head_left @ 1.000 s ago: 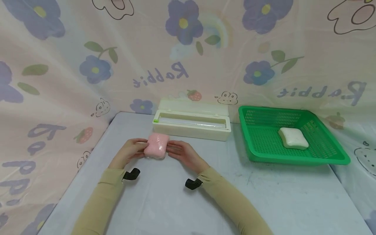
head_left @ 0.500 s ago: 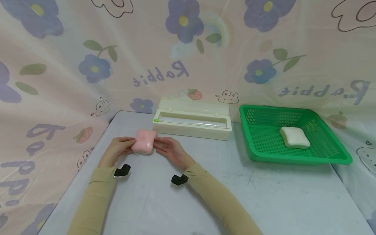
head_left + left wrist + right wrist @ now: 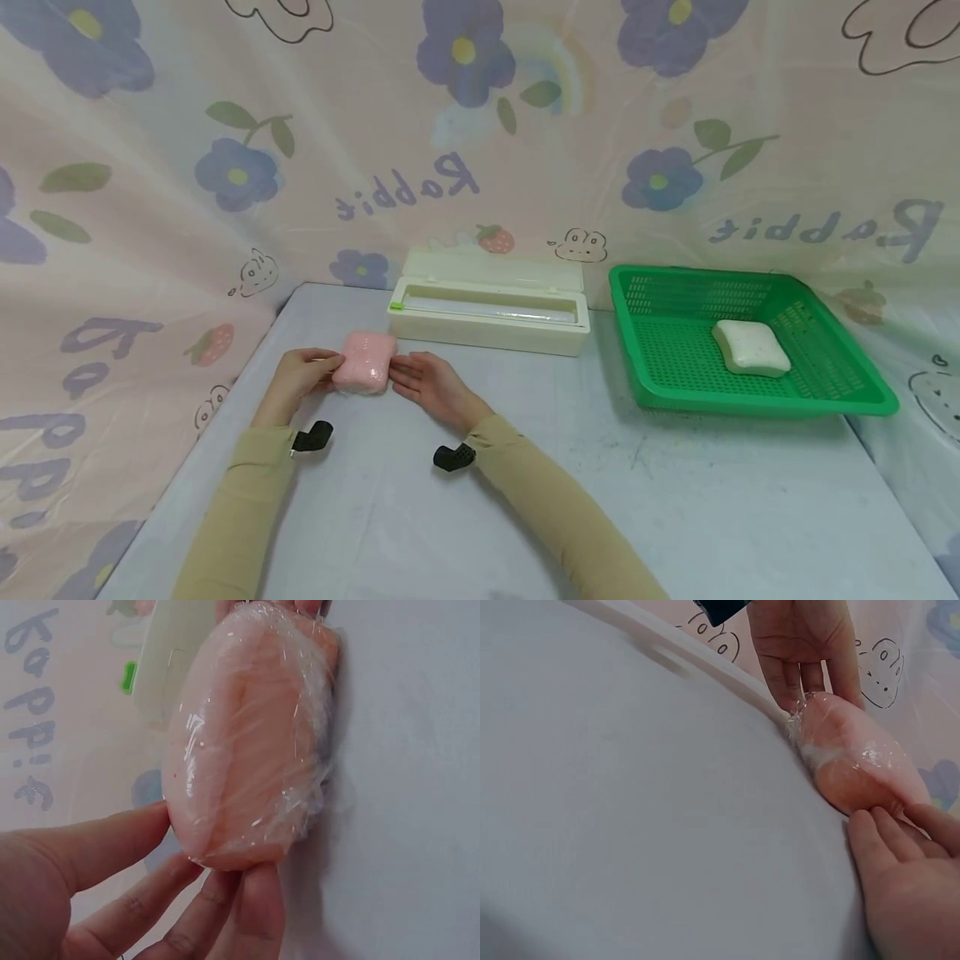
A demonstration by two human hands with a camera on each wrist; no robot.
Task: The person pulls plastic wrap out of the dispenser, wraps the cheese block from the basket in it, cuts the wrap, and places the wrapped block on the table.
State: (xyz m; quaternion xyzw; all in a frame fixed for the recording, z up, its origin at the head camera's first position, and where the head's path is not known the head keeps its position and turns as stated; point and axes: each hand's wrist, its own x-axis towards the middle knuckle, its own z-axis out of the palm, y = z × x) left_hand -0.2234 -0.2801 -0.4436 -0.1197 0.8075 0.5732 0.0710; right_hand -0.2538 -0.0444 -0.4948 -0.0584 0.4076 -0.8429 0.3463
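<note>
A pink pillow-shaped block point(image 3: 365, 362), wrapped in clear plastic film, is at the left of the white table. Creases and loose film edges show along its side in the left wrist view point(image 3: 247, 742). My left hand point(image 3: 297, 379) holds its left edge, thumb near the upper edge and fingers along the side. At the opposite edge is my right hand point(image 3: 437, 387), its fairly straight fingertips touching or almost touching the film. In the right wrist view, the right hand point(image 3: 911, 877) is below the block and the left hand point(image 3: 802, 645) beyond it. The underside is hidden.
Behind the block stands a cream cling film box point(image 3: 487, 332), lid up, with a film roll inside and a green cutter slider point(image 3: 396, 306). A green basket point(image 3: 750, 406) at the right holds a white pillow-shaped block point(image 3: 750, 347). Patterned cloth point(image 3: 300, 225) hangs behind the table.
Both hands and the pink block have moved left, away from the front of the cling film box. Over the last half second they have barely shifted; the right fingers look slightly looser.
</note>
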